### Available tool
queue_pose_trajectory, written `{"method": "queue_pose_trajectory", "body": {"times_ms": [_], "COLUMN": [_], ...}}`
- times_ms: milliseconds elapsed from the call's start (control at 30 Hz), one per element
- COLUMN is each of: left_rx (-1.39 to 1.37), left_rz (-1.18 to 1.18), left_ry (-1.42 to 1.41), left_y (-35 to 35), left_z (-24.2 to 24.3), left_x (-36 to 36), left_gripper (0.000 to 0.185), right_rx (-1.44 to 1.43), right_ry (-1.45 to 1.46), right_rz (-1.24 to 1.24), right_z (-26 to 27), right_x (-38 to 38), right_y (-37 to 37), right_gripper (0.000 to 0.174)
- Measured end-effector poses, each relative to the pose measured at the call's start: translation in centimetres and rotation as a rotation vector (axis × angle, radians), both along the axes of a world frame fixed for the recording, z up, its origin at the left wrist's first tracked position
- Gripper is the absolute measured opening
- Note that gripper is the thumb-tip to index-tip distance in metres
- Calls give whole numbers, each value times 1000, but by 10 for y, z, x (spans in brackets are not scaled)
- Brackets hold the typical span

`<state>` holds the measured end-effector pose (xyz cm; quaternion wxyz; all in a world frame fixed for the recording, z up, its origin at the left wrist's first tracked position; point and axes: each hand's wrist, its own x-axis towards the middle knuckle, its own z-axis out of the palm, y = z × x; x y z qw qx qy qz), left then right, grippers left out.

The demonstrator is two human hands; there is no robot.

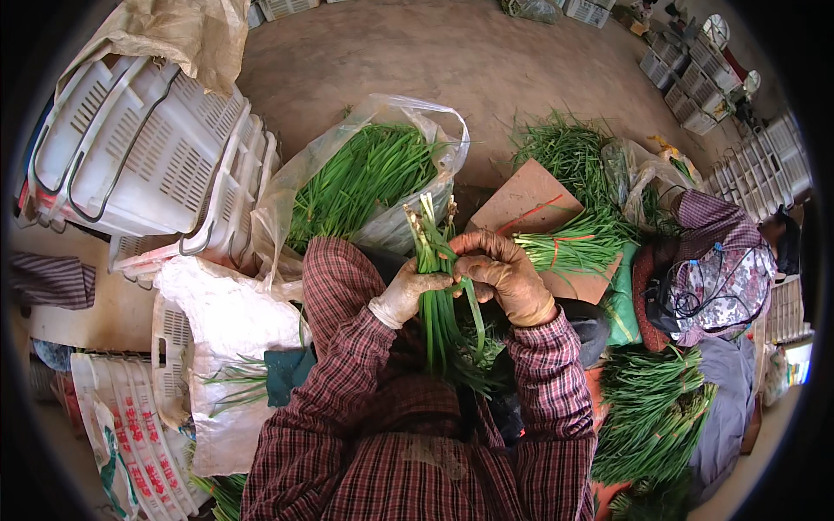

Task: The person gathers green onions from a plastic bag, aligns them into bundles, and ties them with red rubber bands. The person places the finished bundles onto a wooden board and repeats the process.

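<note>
My left hand point(412, 290), in a pale thin glove, is closed around a small bunch of green leafy stalks point(435, 319), its pale root ends up and its leaves hanging down. My right hand point(505, 277), in a brown-stained glove, pinches leaves at the bunch's right side, fingertips close to my left thumb. Beyond them a clear plastic bag point(449, 140) holds loose green stalks point(365, 176). To the right, a bundle tied with a red band point(567, 251) lies on a brown board point(528, 195), along with a loose red strip point(528, 213).
White plastic crates point(163, 156) are stacked at the left beside a white sack point(228, 325). Tied green bundles point(651, 404) are piled at the lower right. A person point(723, 286) in a checked sleeve sits at the right. More crates point(704, 71) stand farther back.
</note>
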<state>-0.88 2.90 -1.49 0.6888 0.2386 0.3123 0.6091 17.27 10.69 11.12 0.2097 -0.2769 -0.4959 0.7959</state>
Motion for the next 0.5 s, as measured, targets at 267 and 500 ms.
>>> {"method": "queue_pose_trajectory", "body": {"times_ms": [267,500], "left_rx": [92,167], "left_rz": [57,57], "left_ry": [-167,-399], "left_y": [5,1], "left_z": [-12,13], "left_x": [-22,-18], "left_gripper": [71,92], "right_rx": [393,1026], "right_ry": [267,-576], "right_rz": [-210,-178], "right_z": [47,-26], "right_x": [34,39], "right_y": [24,7], "right_gripper": [30,33]}}
